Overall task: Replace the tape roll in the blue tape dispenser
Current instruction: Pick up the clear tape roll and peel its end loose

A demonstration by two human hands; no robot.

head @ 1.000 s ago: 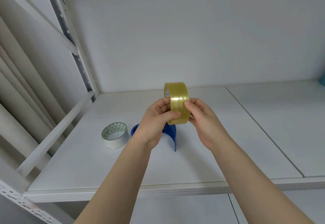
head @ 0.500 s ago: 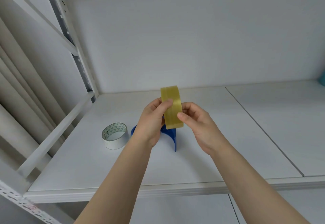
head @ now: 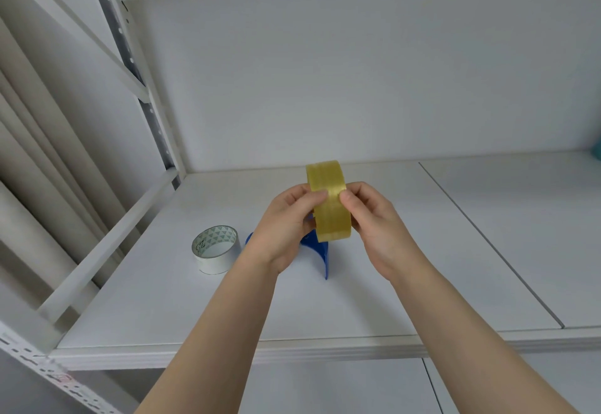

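A yellowish clear tape roll (head: pixel 330 208) is held upright on edge above the shelf, its outer band facing me. My left hand (head: pixel 286 228) grips its left side and my right hand (head: pixel 377 221) grips its right side, both thumbs pressed on the band. Behind and below my left hand, the blue tape dispenser (head: pixel 320 249) stands on the white shelf (head: pixel 162 300); only its lower right edge and a sliver at its left show. A white tape roll (head: pixel 216 249) with a triangle-patterned core lies flat to the dispenser's left.
The shelf has a white back wall, a metal upright and a diagonal brace on the left. A seam (head: pixel 487 244) divides the shelf into two panels. A teal object (head: pixel 596 153) peeks in at the right edge.
The yellow roll has turned in my hands and shifted slightly right. My right thumb has come back onto the band beside my left thumb.
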